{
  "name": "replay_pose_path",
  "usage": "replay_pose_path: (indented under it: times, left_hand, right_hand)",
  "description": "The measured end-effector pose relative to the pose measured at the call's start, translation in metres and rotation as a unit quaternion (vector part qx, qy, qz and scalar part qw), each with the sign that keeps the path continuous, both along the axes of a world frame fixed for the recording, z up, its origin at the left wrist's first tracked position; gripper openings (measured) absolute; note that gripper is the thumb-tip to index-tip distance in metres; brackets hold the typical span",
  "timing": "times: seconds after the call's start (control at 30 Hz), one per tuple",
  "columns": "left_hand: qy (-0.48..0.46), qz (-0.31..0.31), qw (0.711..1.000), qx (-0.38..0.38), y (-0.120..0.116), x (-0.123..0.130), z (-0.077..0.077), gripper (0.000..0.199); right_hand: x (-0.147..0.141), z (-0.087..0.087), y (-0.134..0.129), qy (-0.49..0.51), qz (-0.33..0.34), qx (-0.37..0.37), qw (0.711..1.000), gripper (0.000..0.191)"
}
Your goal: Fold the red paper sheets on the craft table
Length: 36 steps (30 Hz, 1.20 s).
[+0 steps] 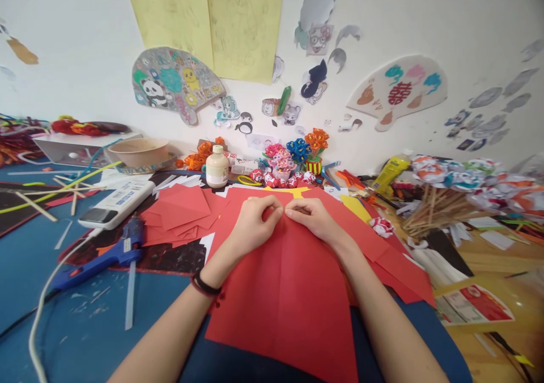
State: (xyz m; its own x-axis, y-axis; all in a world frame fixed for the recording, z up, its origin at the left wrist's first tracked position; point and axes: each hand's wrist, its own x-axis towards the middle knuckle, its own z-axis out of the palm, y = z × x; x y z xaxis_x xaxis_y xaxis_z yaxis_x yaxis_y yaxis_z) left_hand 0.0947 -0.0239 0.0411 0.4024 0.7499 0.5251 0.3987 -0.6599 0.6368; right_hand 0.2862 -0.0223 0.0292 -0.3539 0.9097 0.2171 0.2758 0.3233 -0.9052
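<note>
A large red paper sheet lies in front of me, with a faint crease down its middle. Over its upper part, my left hand and my right hand face each other, fingertips nearly touching. The thumb and index finger of each hand are pinched together; whatever they hold, if anything, is too small to make out. A dark band circles my left wrist. Smaller red paper pieces are piled left of the sheet, and more red paper extends to its right.
A blue glue gun and a white power strip lie at left. Behind the paper stand a glue bottle and small paper flowers. At right are a yellow bottle and wooden sticks with wrapped tops.
</note>
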Motion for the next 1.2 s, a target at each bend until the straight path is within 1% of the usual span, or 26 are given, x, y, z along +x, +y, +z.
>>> replay_pose_path:
  times: [0.07, 0.13, 0.2, 0.23, 0.3, 0.4, 0.43, 0.5, 0.57, 0.6, 0.67, 0.73, 0.93, 1.2]
  left_hand:
    - [0.009, 0.0, 1.0, 0.004, 0.001, -0.001, 0.0, 0.018]
    - [0.054, 0.014, 0.998, 0.024, 0.003, -0.004, 0.0, 0.021]
    - [0.126, 0.052, 0.989, 0.056, 0.007, -0.01, -0.002, 0.022]
    - [0.161, 0.078, 0.982, 0.067, 0.01, -0.013, -0.003, 0.022]
    - [0.205, 0.13, 0.968, 0.059, 0.016, -0.02, -0.007, 0.023]
    - [0.216, 0.187, 0.958, -0.028, 0.027, -0.028, -0.015, 0.025]
    - [0.215, 0.206, 0.953, -0.061, 0.03, -0.029, -0.017, 0.026]
    - [0.223, 0.241, 0.938, -0.109, 0.035, -0.031, -0.023, 0.029]
    - [0.249, 0.261, 0.924, -0.126, 0.038, -0.032, -0.028, 0.032]
    - [0.262, 0.265, 0.919, -0.128, 0.038, -0.033, -0.031, 0.032]
    - [0.278, 0.264, 0.915, -0.129, 0.04, -0.035, -0.035, 0.033]
    - [0.271, 0.264, 0.914, -0.143, 0.041, -0.038, -0.037, 0.033]
    - [0.224, 0.263, 0.912, -0.222, 0.042, -0.049, -0.038, 0.032]
    - [0.213, 0.253, 0.92, -0.208, 0.044, -0.051, -0.044, 0.024]
  right_hand:
    - [0.002, 0.002, -0.001, -0.01, 0.001, 0.003, 1.0, 0.028]
    - [0.004, 0.002, 0.0, -0.044, 0.005, 0.023, 0.999, 0.028]
    - [0.005, 0.001, 0.002, -0.101, -0.005, 0.077, 0.992, 0.024]
    - [0.005, -0.001, 0.003, -0.139, -0.021, 0.115, 0.983, 0.022]
    - [0.004, -0.007, 0.006, -0.231, -0.081, 0.189, 0.951, 0.019]
    - [-0.005, -0.022, 0.009, -0.362, -0.202, 0.254, 0.874, 0.02]
    - [-0.009, -0.028, 0.01, -0.385, -0.222, 0.267, 0.855, 0.02]
    - [-0.017, -0.041, 0.011, -0.401, -0.25, 0.283, 0.835, 0.016]
    - [-0.022, -0.053, 0.013, -0.396, -0.274, 0.268, 0.834, 0.013]
    - [-0.023, -0.059, 0.013, -0.39, -0.283, 0.253, 0.839, 0.015]
    - [-0.024, -0.067, 0.014, -0.379, -0.286, 0.225, 0.851, 0.02]
    - [-0.024, -0.071, 0.015, -0.38, -0.282, 0.213, 0.855, 0.022]
    - [-0.024, -0.071, 0.016, -0.393, -0.279, 0.209, 0.851, 0.023]
    - [-0.024, -0.07, 0.012, -0.404, -0.281, 0.187, 0.85, 0.028]
